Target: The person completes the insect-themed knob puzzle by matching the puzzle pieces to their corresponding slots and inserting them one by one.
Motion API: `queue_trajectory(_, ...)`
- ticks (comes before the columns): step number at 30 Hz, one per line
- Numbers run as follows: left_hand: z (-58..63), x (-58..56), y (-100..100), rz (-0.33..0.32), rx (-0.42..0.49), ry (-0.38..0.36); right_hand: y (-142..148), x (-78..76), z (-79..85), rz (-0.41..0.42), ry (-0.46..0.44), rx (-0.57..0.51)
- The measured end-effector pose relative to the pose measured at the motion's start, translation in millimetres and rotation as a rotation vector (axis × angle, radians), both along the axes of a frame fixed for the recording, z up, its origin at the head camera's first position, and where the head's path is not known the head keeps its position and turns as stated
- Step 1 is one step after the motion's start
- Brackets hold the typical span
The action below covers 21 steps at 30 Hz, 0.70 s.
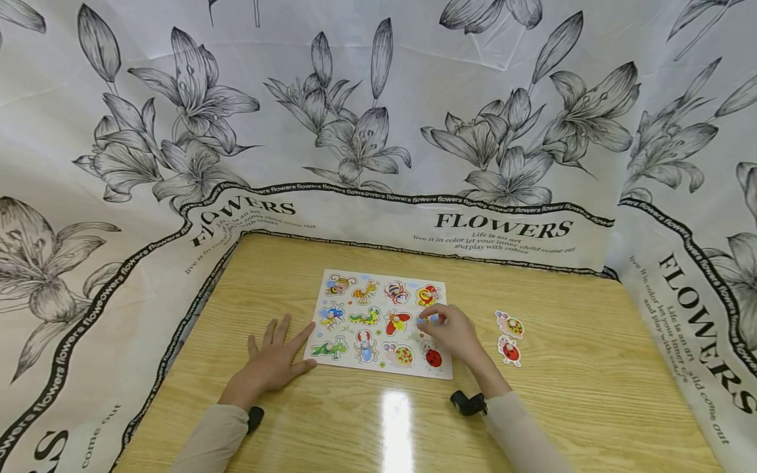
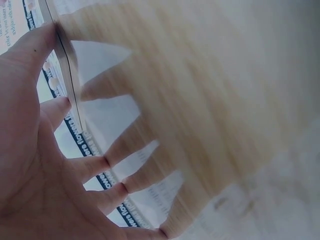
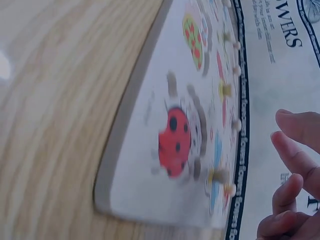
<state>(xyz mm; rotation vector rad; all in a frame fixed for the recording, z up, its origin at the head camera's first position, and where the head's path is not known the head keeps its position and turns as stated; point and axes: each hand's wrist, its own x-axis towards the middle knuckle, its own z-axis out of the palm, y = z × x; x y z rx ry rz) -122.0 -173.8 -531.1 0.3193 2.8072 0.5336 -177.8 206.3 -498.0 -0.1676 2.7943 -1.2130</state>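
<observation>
A white insect peg puzzle board [image 1: 378, 373] lies on the table, with knobbed insect pieces in most of its spots. My left hand [image 1: 272, 362] rests on the table with fingers spread; its thumb [image 2: 37, 47] and a finger touch the board's left edge. Over the board's right side is my right hand [image 1: 454, 334], loosely curled beside the blue dragonfly piece [image 3: 216, 175]. In the right wrist view its fingers [image 3: 295, 160] stand apart from that piece and hold nothing. The printed ladybug [image 3: 175, 142] and snail spots [image 1: 402, 355] in the front row show no knobs.
To the right of the board lie a loose snail piece [image 1: 513, 326] and a loose ladybug piece [image 1: 509, 351]. A flower-printed curtain [image 1: 355, 217] encloses the wooden table [image 1: 591, 368] at the back and sides.
</observation>
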Motion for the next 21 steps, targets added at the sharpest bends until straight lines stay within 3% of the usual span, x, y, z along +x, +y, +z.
queue_trajectory(16,3.9,0.9,2,0.002,0.011,-0.004,75,-3.9,6.9,-0.148,0.081,0.044)
queue_trajectory(21,4.5,0.9,2,0.002,0.015,-0.002,103,-1.6,9.0,-0.161,0.102,0.040)
